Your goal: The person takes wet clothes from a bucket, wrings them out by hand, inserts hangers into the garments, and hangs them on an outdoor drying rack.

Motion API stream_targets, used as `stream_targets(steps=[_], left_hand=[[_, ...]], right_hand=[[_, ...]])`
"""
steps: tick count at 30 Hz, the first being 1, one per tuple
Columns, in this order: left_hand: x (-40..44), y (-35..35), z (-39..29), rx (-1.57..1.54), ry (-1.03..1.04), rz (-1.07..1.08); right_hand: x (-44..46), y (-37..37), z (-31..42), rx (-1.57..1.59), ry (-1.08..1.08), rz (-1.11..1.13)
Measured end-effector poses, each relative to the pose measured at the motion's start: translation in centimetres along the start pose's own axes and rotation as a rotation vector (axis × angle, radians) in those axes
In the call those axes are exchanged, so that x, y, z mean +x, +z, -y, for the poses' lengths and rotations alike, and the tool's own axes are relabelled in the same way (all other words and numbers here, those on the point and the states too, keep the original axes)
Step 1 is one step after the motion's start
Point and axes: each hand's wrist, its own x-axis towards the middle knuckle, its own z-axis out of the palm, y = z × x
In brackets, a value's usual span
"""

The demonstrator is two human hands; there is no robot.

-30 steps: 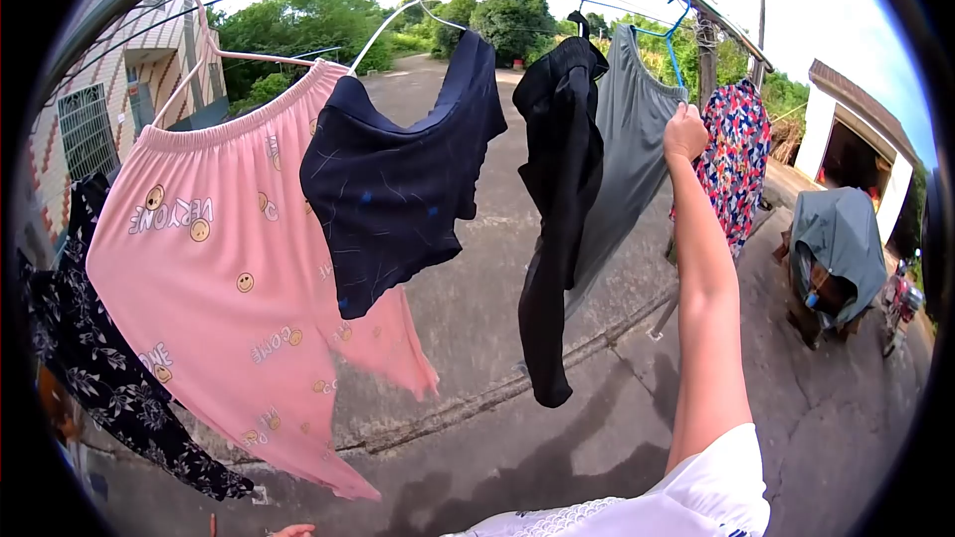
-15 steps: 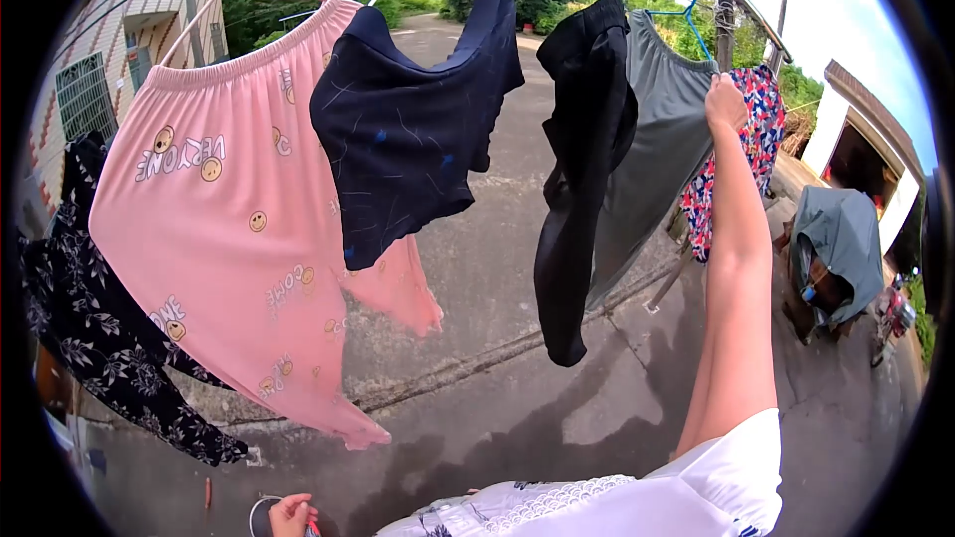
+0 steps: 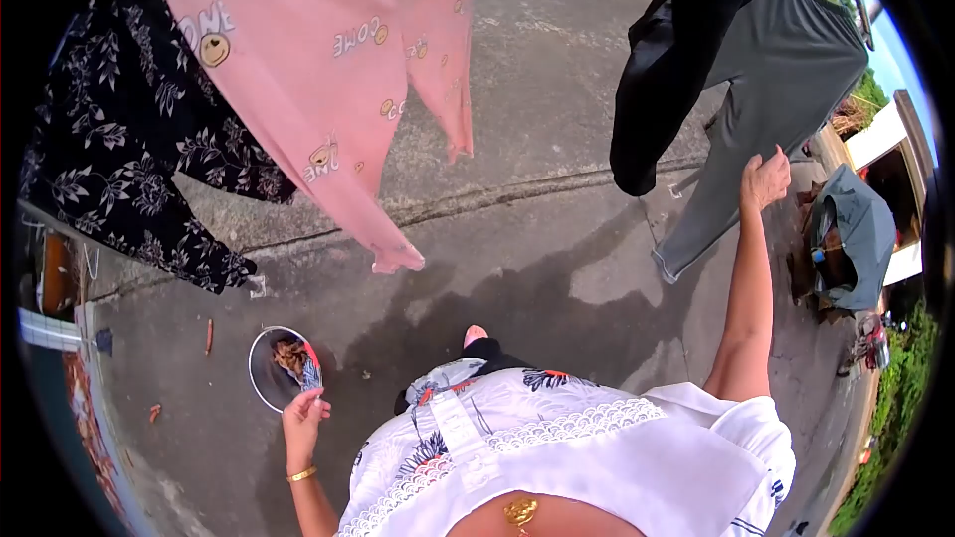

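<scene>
Below pink trousers, left hand closed on patterned cloth by a bucket, right hand loosely open near grey trousers

On the pink trousers in front of me, I read "COME"; lower down, partly legible letters look like "ONE".

The left hand pinches; the right extends.
</scene>
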Motion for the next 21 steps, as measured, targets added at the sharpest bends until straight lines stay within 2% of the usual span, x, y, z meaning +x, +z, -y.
stream_targets(steps=[1,2,3,4,5,7,9,11,13,17,19,21], left_hand=[[-1.3,-0.4,0.7,-0.009,-0.021,-0.033],[-2.8,-0.8,1.6,-0.020,-0.022,-0.041],[-4.4,-1.6,2.6,-0.032,-0.033,-0.068],[-6.2,-2.6,3.8,0.002,-0.043,-0.084],[-7.9,-3.6,5.4,-0.028,-0.051,-0.094],[-11.6,-5.4,7.9,-0.030,-0.036,-0.166],[-15.3,-7.1,11.1,0.015,-0.093,-0.240],[-18.6,-8.5,14.7,-0.041,-0.117,-0.305],[-21.6,-9.3,17.6,-0.079,-0.112,-0.329],[-25.2,-9.8,21.7,-0.203,-0.212,-0.436],[-26.7,-9.5,23.3,-0.245,-0.255,-0.449],[-27.8,-8.9,24.8,-0.339,-0.328,-0.462]], right_hand=[[-4.6,0.2,-2.1,-0.045,-0.045,0.194],[-8.6,-0.1,-3.8,-0.121,-0.041,0.535],[-13.1,2.4,-7.6,-0.084,-0.147,0.907],[-18.0,6.6,-12.4,-0.123,-0.521,1.279],[-21.7,4.7,-11.0,-0.086,-0.652,1.317],[-29.1,-2.1,-6.5,-0.242,-0.139,2.324],[-35.9,-6.4,-3.4,-0.166,-0.578,2.206],[-42.3,-6.9,-0.6,0.144,-0.963,1.948],[-44.8,-14.1,7.0,0.265,-1.256,1.780],[-51.2,-20.8,18.4,0.391,-1.614,1.692],[-55.0,-23.6,23.0,0.597,-1.711,1.616],[-59.6,-26.3,27.5,0.708,-1.737,1.655]])
